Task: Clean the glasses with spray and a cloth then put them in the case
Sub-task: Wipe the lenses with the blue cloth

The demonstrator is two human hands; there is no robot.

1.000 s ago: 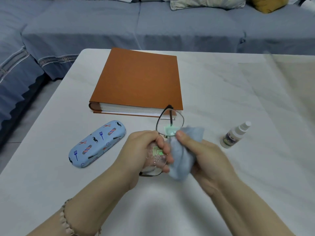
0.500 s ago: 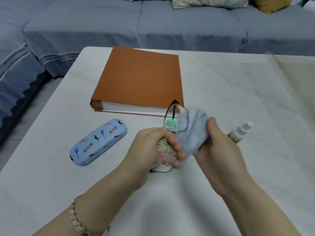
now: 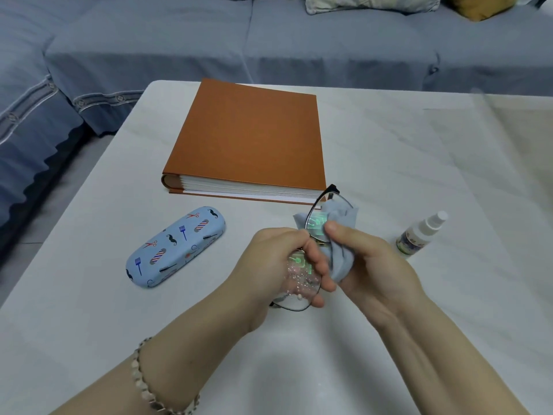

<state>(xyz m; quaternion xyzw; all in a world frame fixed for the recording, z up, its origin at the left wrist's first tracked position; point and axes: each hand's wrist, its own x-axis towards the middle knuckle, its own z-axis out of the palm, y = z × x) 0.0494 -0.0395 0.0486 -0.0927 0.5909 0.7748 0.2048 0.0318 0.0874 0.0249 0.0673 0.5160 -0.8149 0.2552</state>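
My left hand [image 3: 278, 265] grips the thin black-framed glasses [image 3: 302, 280] by the middle, above the white table. The near lens carries spray droplets. My right hand [image 3: 368, 265] pinches a light blue cloth [image 3: 341, 235] around the far lens, thumb on the front. The light blue glasses case [image 3: 176, 247], printed with combs and moustaches, lies shut on the table to the left. A small white spray bottle [image 3: 419, 235] lies on its side to the right, partly behind my right hand.
A thick orange album [image 3: 251, 139] lies just behind my hands on the white marble table [image 3: 449, 175]. A blue-grey sofa [image 3: 269, 40] runs along the far and left sides, with cushions at the top right.
My right hand has closed the cloth back over the far lens, thumb now pressing on it. The glasses stay in my left hand, shifted slightly.
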